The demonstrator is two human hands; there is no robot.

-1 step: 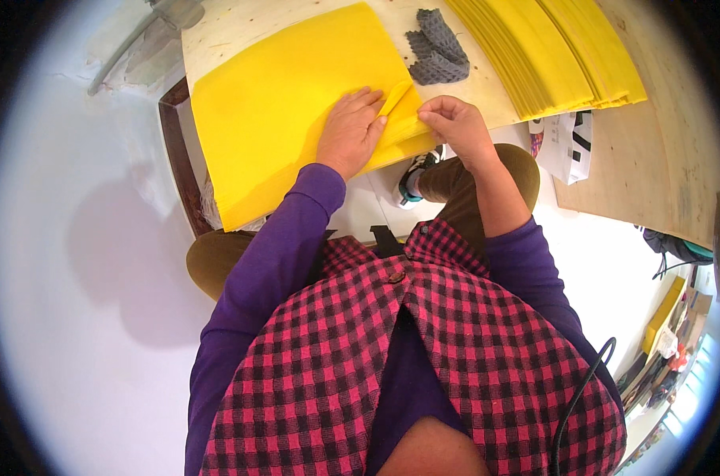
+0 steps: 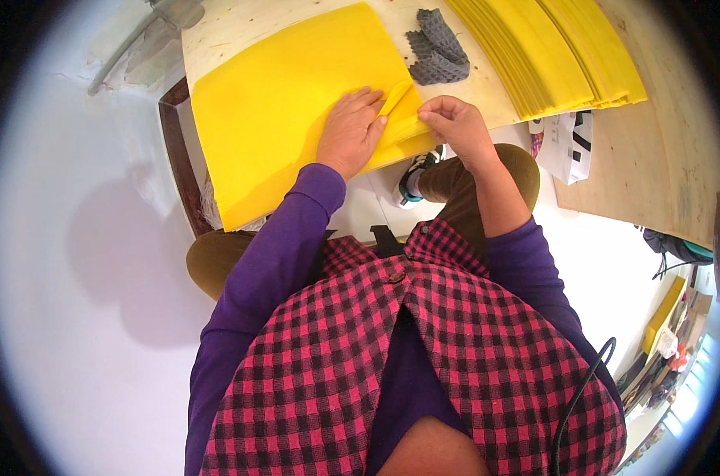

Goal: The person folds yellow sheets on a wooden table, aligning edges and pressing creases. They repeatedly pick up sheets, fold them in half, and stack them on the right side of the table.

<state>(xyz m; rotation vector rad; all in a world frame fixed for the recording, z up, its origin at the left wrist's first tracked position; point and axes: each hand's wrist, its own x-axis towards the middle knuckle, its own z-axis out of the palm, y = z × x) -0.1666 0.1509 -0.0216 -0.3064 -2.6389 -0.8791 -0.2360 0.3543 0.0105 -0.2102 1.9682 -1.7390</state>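
At the far left a dark wooden frame (image 2: pixel 182 163) showed beside the tabletop (image 2: pixel 398 22), and next to it a broad pile of yellow sheets (image 2: pixel 273 103) lay on the tabletop in front of the person, its near edge reaching the tabletop's near side. Judging by how it lay, the handling of this pile was only partly done: most of the top sheet was flat and unfolded, while just the near right corner had been lifted, with a narrow flap (image 2: pixel 395 98) turned up there and the layers below it slightly parted. The left hand (image 2: pixel 349 133) rested palm down on the pile, fingers stretched out and close together, the thumb reaching toward the raised flap. Just right of the flap, the right hand (image 2: pixel 458 129) had its thumb and forefinger brought together in a pinch on the edge of the corner, its other fingers curled; how many layers sat between the fingertips could not be told. Beyond the hands lay a crumpled grey cloth (image 2: pixel 442 57), touched by neither. Farther right, well apart from the pile, two yellow stacks (image 2: pixel 527 59) stood side by side with their layered edges showing, and a white bag (image 2: pixel 568 151) was below them.
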